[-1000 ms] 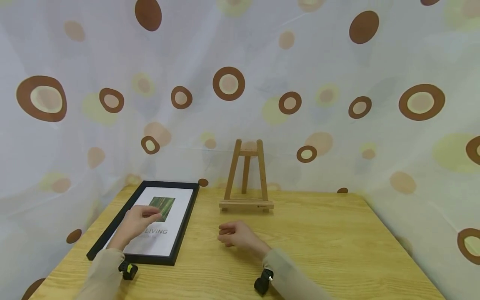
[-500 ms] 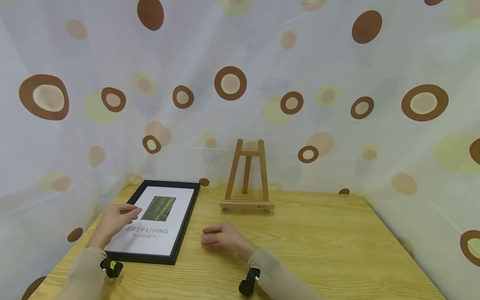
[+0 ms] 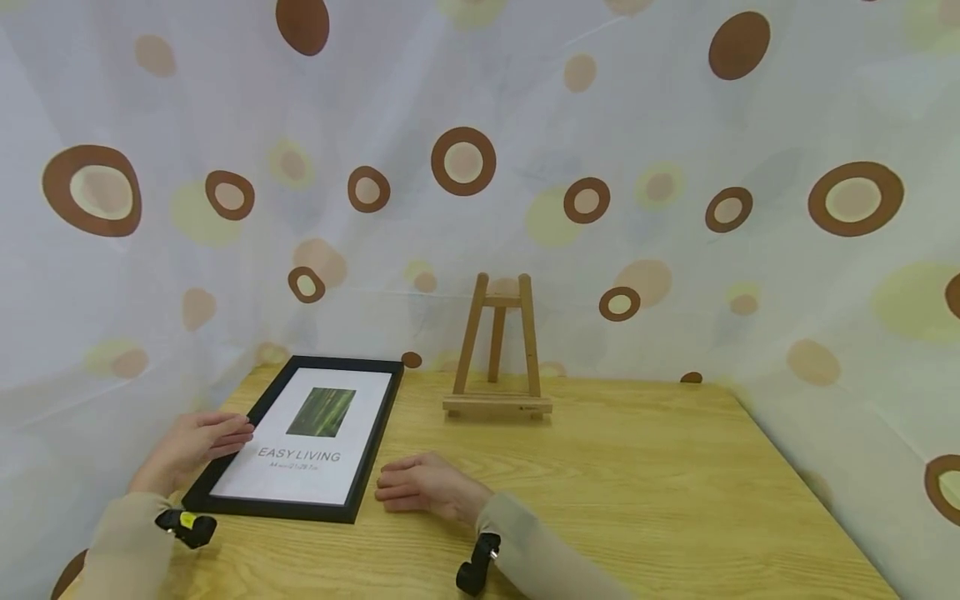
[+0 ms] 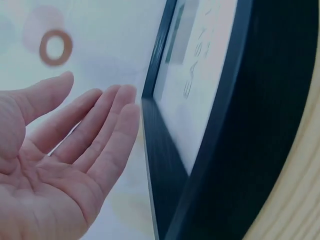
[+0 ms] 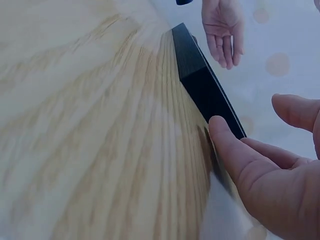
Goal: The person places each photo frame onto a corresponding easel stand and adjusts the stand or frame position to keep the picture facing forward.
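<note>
A black picture frame [image 3: 363, 454] lies flat on the left of the table, its white sheet printed with a green picture and "EASY LIVING". My left hand [image 3: 193, 446] hovers at the frame's left side, fingers extended. In the left wrist view the left hand [image 4: 75, 150] has its palm showing and holds nothing; its fingertips look close to the frame's black edge [image 4: 160, 165]. Just right of the frame is my right hand [image 3: 431, 485], fingers nearly straight. The right wrist view has the right hand [image 5: 270, 175] beside the frame's side [image 5: 205, 85]; whether it touches, I cannot tell.
A small wooden easel [image 3: 497, 404] stands at the back middle of the wooden table [image 3: 637, 483]. Behind and at the sides hangs a white curtain [image 3: 660, 100] with brown and beige spots. Each wrist wears a black camera.
My left hand has moved left, from over the sheet to the frame's left edge. My right hand has moved left towards the frame's right edge. Frame and easel stay put.
</note>
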The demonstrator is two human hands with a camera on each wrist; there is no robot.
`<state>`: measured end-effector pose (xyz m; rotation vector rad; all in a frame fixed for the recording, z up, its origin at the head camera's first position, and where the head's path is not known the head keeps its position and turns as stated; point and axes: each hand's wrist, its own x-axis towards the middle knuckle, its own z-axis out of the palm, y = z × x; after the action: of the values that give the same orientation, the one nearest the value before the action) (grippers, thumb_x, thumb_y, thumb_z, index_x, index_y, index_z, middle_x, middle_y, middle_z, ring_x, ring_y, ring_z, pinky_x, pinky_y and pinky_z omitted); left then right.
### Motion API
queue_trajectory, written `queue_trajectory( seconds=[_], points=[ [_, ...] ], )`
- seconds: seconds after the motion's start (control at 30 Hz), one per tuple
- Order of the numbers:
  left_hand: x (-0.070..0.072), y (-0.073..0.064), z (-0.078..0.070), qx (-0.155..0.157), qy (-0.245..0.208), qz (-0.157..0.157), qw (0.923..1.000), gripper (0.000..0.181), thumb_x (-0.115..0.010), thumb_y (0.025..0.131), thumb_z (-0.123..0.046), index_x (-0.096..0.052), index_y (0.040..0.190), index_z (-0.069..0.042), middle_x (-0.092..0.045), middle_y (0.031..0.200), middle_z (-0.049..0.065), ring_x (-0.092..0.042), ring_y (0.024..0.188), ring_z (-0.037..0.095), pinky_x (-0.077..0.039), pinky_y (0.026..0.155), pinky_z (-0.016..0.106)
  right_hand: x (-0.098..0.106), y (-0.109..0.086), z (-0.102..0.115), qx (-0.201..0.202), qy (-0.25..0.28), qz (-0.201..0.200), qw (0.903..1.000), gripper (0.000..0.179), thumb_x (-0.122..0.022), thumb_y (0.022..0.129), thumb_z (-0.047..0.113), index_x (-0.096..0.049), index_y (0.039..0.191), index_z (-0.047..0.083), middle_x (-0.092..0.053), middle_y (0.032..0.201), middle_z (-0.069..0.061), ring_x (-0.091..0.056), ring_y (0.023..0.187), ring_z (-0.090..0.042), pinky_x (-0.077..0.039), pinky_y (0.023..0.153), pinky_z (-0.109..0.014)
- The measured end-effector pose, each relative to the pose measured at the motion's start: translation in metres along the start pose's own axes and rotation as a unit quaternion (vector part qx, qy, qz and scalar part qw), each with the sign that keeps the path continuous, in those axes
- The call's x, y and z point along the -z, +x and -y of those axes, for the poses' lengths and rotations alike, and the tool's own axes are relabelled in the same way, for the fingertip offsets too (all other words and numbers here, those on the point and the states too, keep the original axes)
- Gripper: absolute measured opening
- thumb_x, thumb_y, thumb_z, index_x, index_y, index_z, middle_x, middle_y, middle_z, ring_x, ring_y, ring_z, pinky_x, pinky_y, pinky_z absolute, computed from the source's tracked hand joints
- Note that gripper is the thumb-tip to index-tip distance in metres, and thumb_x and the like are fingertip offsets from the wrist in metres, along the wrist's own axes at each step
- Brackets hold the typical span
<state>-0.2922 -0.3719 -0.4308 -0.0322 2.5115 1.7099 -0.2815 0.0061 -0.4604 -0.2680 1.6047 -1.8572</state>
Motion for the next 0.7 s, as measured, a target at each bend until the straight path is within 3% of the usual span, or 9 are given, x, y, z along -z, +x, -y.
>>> queue_trajectory(
  seconds=[0.13, 0.2, 0.33, 0.57, 0.63, 0.7],
  points=[
    [0.014, -0.001, 0.008, 0.007, -0.058, 0.021, 0.9981, 0.058, -0.05, 0.104, -0.018, -0.031, 0.138, 0.024, -0.071, 0.108, 0.004, -0.068, 0.092, 0.004, -0.057, 0.087, 0.027, -0.004, 0.005, 0.002, -0.006, 0.018, 0.007, 0.9998, 0.048, -0.058, 0.097, 0.008, -0.044, 0.138, -0.013, -0.061, 0.128, -0.026, -0.062, 0.117, -0.035, -0.053, 0.097, -0.044],
    [0.02, -0.004, 0.011, 0.01, -0.064, 0.027, 0.9975, 0.054, -0.05, 0.103, -0.016, -0.035, 0.135, 0.025, -0.071, 0.103, -0.002, -0.068, 0.091, 0.004, -0.057, 0.086, 0.026, -0.005, 0.007, 0.003, -0.009, 0.023, 0.01, 0.9996, 0.049, -0.058, 0.097, 0.007, -0.043, 0.139, -0.014, -0.061, 0.128, -0.026, -0.062, 0.118, -0.035, -0.053, 0.098, -0.043],
    [0.026, -0.008, 0.016, 0.017, -0.088, 0.042, 0.9951, 0.043, -0.051, 0.103, -0.013, -0.048, 0.128, 0.022, -0.071, 0.099, -0.004, -0.068, 0.09, 0.005, -0.057, 0.084, 0.024, -0.008, 0.008, 0.002, -0.012, 0.032, 0.009, 0.9994, 0.052, -0.057, 0.098, 0.008, -0.039, 0.141, -0.015, -0.059, 0.131, -0.027, -0.059, 0.122, -0.037, -0.052, 0.099, -0.044],
    [0.036, -0.016, 0.023, 0.033, -0.156, 0.052, 0.9859, 0.016, -0.053, 0.101, -0.008, -0.067, 0.105, -0.005, -0.071, 0.095, -0.007, -0.068, 0.09, 0.004, -0.057, 0.083, 0.023, -0.012, 0.006, 0.003, -0.011, 0.041, -0.005, 0.9991, 0.051, -0.058, 0.097, 0.008, -0.041, 0.139, -0.014, -0.06, 0.129, -0.024, -0.059, 0.12, -0.034, -0.052, 0.099, -0.045],
    [0.038, -0.017, 0.025, 0.047, -0.158, 0.055, 0.9848, 0.016, -0.054, 0.1, -0.007, -0.07, 0.102, -0.006, -0.071, 0.095, -0.007, -0.068, 0.089, 0.004, -0.057, 0.083, 0.024, -0.013, 0.007, 0.003, -0.012, 0.04, -0.01, 0.9991, 0.051, -0.058, 0.098, 0.008, -0.041, 0.14, -0.014, -0.061, 0.129, -0.023, -0.06, 0.12, -0.032, -0.052, 0.098, -0.044],
    [0.04, -0.017, 0.026, 0.061, -0.137, 0.057, 0.987, 0.019, -0.054, 0.1, -0.007, -0.07, 0.106, 0.001, -0.071, 0.097, -0.006, -0.067, 0.089, 0.004, -0.058, 0.082, 0.026, -0.014, 0.007, 0.002, -0.013, 0.039, -0.017, 0.999, 0.053, -0.058, 0.098, 0.008, -0.039, 0.141, -0.015, -0.06, 0.13, -0.023, -0.06, 0.12, -0.032, -0.053, 0.098, -0.044]
  ],
)
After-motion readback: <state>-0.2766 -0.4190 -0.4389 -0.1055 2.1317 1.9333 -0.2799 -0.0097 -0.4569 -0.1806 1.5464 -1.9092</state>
